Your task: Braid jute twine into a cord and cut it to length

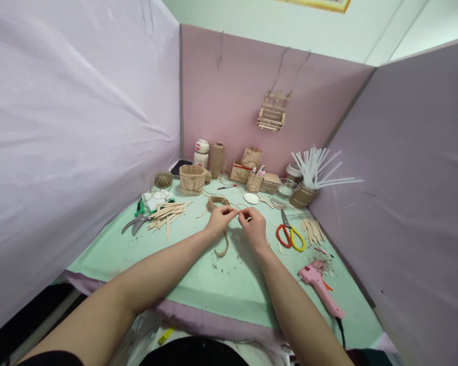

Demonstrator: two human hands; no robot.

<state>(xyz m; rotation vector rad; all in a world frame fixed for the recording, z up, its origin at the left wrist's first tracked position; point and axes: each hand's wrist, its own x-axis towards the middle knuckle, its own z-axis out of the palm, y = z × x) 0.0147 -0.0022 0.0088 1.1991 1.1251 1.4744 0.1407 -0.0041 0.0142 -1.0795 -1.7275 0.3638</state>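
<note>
Over the middle of the green table (pixel 213 284), my left hand (pixel 219 219) and my right hand (pixel 253 225) meet. Both pinch a length of jute twine stretched between their fingertips. A braided tail of the twine (pixel 224 245) hangs from my left hand and curls onto the table. Just behind my left hand lies a small coil of twine (pixel 217 202).
Wooden sticks (pixel 168 213) and green-handled pliers (pixel 139 218) lie at left. Red-and-yellow scissors (pixel 290 235), more sticks (pixel 312 231) and a pink glue gun (pixel 320 287) are at right. Twine-wrapped baskets (pixel 192 179), a jar of glue sticks (pixel 309 185) and a bottle stand at the back. Cloth partitions enclose the table.
</note>
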